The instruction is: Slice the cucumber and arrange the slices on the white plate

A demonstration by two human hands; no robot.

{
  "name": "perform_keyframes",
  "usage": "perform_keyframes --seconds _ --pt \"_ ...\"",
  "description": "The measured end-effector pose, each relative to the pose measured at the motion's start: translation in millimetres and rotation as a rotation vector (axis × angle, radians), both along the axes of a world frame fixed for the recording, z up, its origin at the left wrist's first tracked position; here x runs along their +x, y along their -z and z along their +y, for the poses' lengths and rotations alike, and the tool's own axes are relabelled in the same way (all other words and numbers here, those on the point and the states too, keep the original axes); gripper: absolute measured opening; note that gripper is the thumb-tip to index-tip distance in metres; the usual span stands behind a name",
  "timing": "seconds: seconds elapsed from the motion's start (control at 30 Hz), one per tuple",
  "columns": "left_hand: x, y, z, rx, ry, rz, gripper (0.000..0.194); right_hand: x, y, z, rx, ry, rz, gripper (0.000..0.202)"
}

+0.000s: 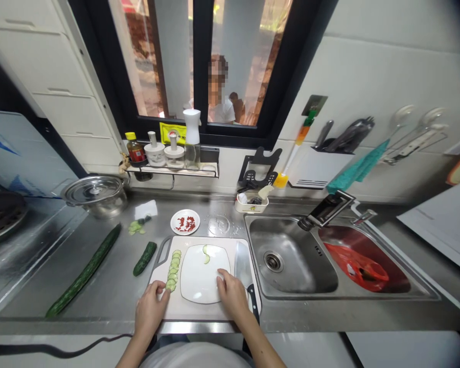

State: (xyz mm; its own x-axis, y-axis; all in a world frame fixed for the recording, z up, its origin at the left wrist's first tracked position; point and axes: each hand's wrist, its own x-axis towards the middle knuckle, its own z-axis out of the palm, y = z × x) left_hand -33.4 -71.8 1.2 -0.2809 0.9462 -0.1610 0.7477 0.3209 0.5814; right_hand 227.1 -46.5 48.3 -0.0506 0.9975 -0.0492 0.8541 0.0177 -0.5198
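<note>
My left hand is at the near end of a row of overlapping cucumber slices, its thumb and forefinger pinched at the last slice. The row lies along the left side of a light cutting board. Beside it on the board sits a square white plate bearing a few slices near its far edge. My right hand rests at the plate's right edge, fingers apart and holding nothing. A kitchen knife with a black handle lies along the board's right side, its handle partly behind my right wrist.
A long cucumber and a cut piece of cucumber lie on the steel counter to the left. Behind the board stands a small plate of chopped red bits. A lidded pot is at back left, a double sink at right.
</note>
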Motion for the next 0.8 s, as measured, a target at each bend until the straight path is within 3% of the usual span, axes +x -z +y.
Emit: perform_keyframes --seconds 0.27,0.63,0.8 --pt "2.7 1.6 2.2 0.053 -0.032 -0.112 0.022 1.0 1.8 -2.0 -0.013 0.018 -0.019 0.041" --pt "2.1 -19.1 13.7 0.187 -0.102 -0.459 0.038 -0.2 -2.5 2.3 0.025 0.007 0.009 0.042" --pt "4.8 -39.5 26.3 0.248 -0.116 -0.586 0.044 -2.8 -7.1 7.6 0.04 0.007 0.073 0.042"
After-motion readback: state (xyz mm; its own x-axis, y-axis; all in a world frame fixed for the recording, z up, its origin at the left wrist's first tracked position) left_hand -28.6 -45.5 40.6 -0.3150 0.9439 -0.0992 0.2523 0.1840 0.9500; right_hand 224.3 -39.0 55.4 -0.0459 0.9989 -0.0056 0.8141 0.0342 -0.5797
